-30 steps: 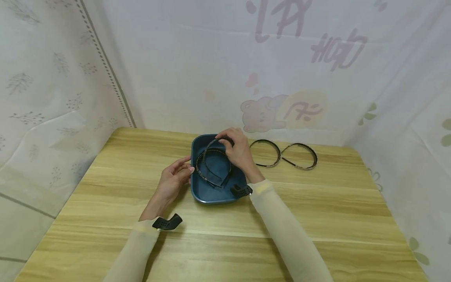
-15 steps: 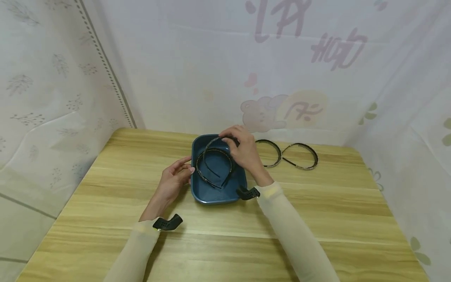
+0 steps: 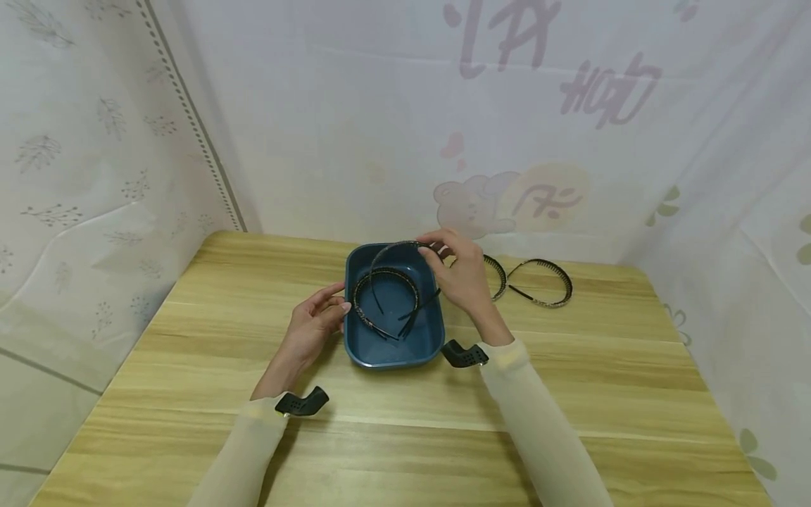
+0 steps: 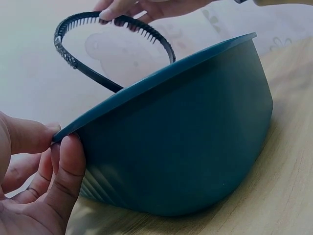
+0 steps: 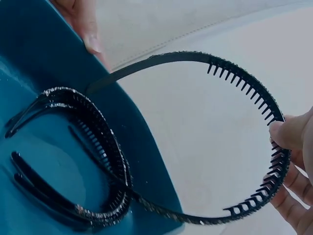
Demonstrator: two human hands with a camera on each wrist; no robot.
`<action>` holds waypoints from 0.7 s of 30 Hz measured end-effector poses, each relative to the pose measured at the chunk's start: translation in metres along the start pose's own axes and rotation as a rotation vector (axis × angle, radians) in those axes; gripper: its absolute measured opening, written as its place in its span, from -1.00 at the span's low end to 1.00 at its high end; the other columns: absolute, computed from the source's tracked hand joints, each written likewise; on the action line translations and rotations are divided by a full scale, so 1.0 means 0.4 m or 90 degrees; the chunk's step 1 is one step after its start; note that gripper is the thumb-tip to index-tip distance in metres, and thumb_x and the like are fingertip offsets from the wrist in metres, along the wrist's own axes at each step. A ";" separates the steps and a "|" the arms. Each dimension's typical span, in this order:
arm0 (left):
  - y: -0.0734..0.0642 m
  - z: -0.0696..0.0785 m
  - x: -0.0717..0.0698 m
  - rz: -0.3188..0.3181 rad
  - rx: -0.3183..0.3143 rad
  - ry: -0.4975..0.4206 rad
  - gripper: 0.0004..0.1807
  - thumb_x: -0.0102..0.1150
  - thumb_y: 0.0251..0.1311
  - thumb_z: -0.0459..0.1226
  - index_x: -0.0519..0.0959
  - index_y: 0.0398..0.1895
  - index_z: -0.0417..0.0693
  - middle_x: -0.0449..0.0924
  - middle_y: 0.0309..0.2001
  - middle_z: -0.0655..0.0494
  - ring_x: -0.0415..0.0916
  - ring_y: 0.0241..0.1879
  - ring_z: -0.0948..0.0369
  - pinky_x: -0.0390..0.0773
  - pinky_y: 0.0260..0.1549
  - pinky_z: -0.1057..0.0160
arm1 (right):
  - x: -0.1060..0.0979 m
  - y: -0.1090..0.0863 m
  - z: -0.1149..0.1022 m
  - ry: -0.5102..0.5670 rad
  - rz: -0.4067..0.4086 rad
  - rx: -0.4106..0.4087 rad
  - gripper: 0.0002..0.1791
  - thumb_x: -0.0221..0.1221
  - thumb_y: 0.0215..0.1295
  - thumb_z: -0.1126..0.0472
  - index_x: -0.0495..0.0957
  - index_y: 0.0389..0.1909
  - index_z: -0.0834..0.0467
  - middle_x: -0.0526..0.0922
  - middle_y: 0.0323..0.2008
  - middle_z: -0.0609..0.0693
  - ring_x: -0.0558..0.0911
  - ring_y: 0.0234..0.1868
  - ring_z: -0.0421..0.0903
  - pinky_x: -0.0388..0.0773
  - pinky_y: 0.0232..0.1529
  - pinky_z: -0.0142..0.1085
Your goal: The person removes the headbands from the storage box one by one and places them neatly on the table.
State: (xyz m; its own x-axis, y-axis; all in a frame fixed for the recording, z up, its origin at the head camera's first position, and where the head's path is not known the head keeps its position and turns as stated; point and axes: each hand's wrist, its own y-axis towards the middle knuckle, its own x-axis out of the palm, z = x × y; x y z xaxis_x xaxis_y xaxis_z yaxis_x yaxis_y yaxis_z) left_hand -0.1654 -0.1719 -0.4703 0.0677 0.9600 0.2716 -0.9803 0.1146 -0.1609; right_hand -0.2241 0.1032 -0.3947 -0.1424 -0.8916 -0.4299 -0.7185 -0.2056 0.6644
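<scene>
A dark blue plastic basin (image 3: 389, 358) stands on the wooden table. My left hand (image 3: 310, 325) pinches its left rim between thumb and fingers. Above the basin's right side, my right hand (image 3: 464, 273) grips a black toothed headband (image 5: 183, 56) by the middle of its arch. The band's free ends reach down over the basin, and sparkly trim shows along part of it in the left wrist view. Inside the basin lie nested black headbands (image 5: 118, 152) with glittering edges, at least two in number; the right wrist view shows them overlapping the held one.
Two more toothed headbands lie side by side on the table right of the basin: a nearer one (image 3: 500, 271), partly behind my right hand, and a farther one (image 3: 564, 279). A printed curtain (image 3: 355, 155) hangs directly behind the table's back edge.
My right hand has moved to the right with the headband, which has swung and now stands higher over the basin's right rim. My left hand has stayed on the rim.
</scene>
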 end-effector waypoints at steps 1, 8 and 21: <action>0.000 0.000 0.001 0.003 -0.001 0.001 -0.39 0.17 0.40 -0.45 0.31 0.49 -0.18 0.57 -0.21 0.22 0.52 -0.38 0.31 0.60 -0.38 0.40 | -0.006 -0.004 0.002 0.005 0.004 0.005 -0.84 0.32 0.38 0.26 0.73 -0.06 0.12 0.76 -0.17 0.02 0.70 -0.23 -0.07 0.64 -0.30 -0.36; -0.001 0.000 -0.001 -0.004 0.005 0.006 -0.39 0.14 0.43 -0.45 0.29 0.51 -0.18 0.57 -0.22 0.24 0.51 -0.38 0.32 0.60 -0.38 0.41 | -0.052 -0.029 0.012 0.039 0.041 0.057 -0.82 0.31 0.37 0.30 0.73 -0.04 0.17 0.76 -0.15 0.10 0.66 -0.21 -0.06 0.66 -0.23 -0.42; -0.003 0.000 -0.002 -0.007 0.003 -0.003 -0.37 0.16 0.42 -0.44 0.28 0.52 -0.18 0.57 -0.19 0.20 0.52 -0.37 0.32 0.60 -0.38 0.40 | -0.159 -0.053 0.004 0.039 0.135 0.128 -0.80 0.25 0.33 0.49 0.65 -0.05 0.44 0.69 -0.17 0.37 0.67 -0.28 -0.16 0.59 -0.33 -0.53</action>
State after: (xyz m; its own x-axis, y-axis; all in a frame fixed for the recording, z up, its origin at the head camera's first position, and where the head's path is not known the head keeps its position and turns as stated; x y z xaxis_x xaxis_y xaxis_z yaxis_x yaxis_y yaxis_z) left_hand -0.1642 -0.1726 -0.4703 0.0778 0.9575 0.2778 -0.9803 0.1242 -0.1536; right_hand -0.2009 0.1648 -0.3825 -0.2662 -0.9301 -0.2530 -0.7983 0.0656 0.5986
